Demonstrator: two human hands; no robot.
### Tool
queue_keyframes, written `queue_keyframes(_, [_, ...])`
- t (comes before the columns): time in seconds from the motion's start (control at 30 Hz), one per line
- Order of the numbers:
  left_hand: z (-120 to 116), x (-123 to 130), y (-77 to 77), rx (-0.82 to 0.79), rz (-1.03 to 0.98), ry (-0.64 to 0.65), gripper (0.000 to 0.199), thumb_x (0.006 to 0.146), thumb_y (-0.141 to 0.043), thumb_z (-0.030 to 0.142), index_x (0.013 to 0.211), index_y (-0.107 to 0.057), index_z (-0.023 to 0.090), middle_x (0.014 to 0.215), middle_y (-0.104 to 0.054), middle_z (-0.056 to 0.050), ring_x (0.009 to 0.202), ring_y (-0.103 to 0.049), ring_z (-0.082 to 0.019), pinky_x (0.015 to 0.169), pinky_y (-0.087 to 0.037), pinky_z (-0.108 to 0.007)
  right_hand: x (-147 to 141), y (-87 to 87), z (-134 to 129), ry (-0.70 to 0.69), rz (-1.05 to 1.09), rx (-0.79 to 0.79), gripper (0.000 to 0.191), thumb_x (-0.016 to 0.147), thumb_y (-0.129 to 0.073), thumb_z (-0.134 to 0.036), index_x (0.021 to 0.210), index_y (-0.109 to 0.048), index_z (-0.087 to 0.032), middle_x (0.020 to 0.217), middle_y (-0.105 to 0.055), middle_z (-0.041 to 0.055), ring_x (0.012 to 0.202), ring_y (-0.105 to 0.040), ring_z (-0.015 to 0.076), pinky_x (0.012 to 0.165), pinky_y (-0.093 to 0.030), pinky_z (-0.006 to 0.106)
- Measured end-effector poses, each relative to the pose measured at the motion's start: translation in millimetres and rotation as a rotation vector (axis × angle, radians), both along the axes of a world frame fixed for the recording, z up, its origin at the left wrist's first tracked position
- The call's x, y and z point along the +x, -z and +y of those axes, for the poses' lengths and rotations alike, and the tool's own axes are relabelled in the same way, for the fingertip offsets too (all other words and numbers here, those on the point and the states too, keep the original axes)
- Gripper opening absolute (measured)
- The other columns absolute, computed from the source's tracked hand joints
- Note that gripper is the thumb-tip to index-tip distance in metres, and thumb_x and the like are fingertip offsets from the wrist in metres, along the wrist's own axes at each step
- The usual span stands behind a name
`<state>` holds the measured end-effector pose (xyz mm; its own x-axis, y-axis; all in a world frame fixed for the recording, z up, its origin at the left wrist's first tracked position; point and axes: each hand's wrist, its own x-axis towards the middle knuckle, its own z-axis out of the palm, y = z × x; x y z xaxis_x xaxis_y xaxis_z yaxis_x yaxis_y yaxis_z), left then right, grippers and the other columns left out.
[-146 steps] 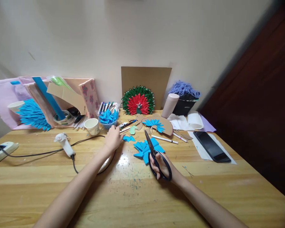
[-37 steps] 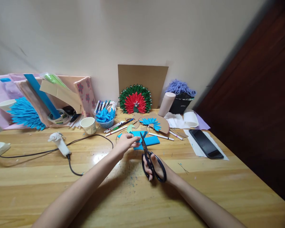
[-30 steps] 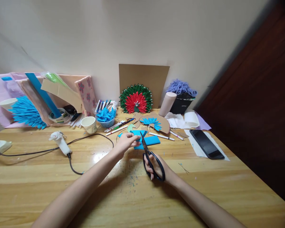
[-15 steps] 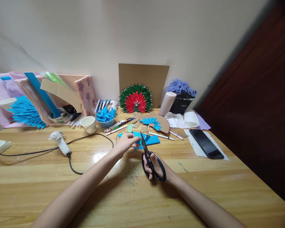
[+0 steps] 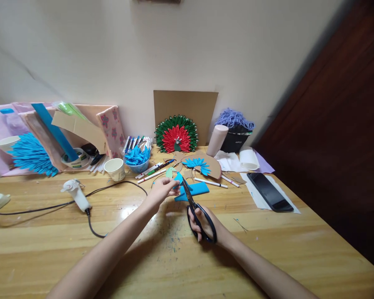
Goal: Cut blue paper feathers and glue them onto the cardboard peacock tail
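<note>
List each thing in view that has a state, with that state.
Scissors: in the right hand, blades close together
Small blue piece: pinched in the left hand
Phone: flat, screen dark
Paper cup: upright, uncovered
Blue bowl: heaped with blue pieces
Corded white tool: lying down
Cardboard fan: partly covered

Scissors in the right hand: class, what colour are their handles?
Black; the scissors' handles show best in the head view.

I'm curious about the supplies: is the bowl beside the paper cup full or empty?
Full: the bowl has blue pieces heaped above its rim.
</note>
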<state>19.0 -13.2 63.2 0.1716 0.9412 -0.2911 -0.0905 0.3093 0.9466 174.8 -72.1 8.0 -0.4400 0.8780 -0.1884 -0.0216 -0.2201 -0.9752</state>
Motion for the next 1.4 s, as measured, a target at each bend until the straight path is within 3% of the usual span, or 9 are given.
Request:
queue_keyframes(0.37, [-0.7, -2.0, -0.7, 0.09, -0.038, -0.102, 0.028, 0.06, -0.071, 0.035, 0.068, -0.059, 0.011, 0.065, -0.06, -0.002, 0.063, -0.058, -0.01, 0.068, -0.048, -0.023, 2.0, 0.1, -2.9, -0.098, 0.001, 0.041, 0.067, 0.055, -0.036, -0.083, 0.066, -0.039, -0.017, 0.043, -0.034, -0.009, 0.032, -0.032, 0.0021, 0.03, -0.037, 0.014])
queue_keyframes(0.63, [-0.5, -6.1, -2.1, 0.075, -0.024, 0.008, 0.029, 0.057, -0.074, 0.034, 0.065, -0.061, 0.01, 0.061, -0.059, -0.001, 0.057, -0.055, -0.009, 0.068, -0.047, -0.026, 0.1, -2.2, -3.0, -0.124, 0.033, -0.008, 0.071, 0.051, -0.031, -0.087, 0.065, -0.039, -0.017, 0.043, -0.035, -0.0087, 0.031, -0.033, 0.0029, 0.031, -0.037, 0.016])
queue_keyframes(1.13, [3.7, -11.8, 0.8, 0.043, -0.026, 0.025, 0.031, 0.059, -0.072, 0.038, 0.064, -0.058, 0.011, 0.061, -0.06, -0.002, 0.061, -0.057, -0.011, 0.07, -0.048, -0.026, 0.8, 3.8, 0.1, -0.065, 0.004, 0.03, 0.063, 0.057, -0.041, -0.08, 0.066, -0.039, -0.018, 0.047, -0.032, -0.0092, 0.034, -0.029, 0.0021, 0.028, -0.037, 0.015])
queue_keyframes(1.4, [0.8, -7.0, 1.1, 0.159, 0.037, 0.053, 0.028, 0.063, -0.067, 0.037, 0.067, -0.057, 0.011, 0.062, -0.059, -0.002, 0.059, -0.056, -0.011, 0.066, -0.047, -0.026, 0.0, -1.5, -3.1, -0.123, -0.009, 0.028, 0.07, 0.052, -0.03, -0.086, 0.065, -0.038, -0.018, 0.044, -0.034, -0.0085, 0.033, -0.032, 0.0033, 0.033, -0.038, 0.017])
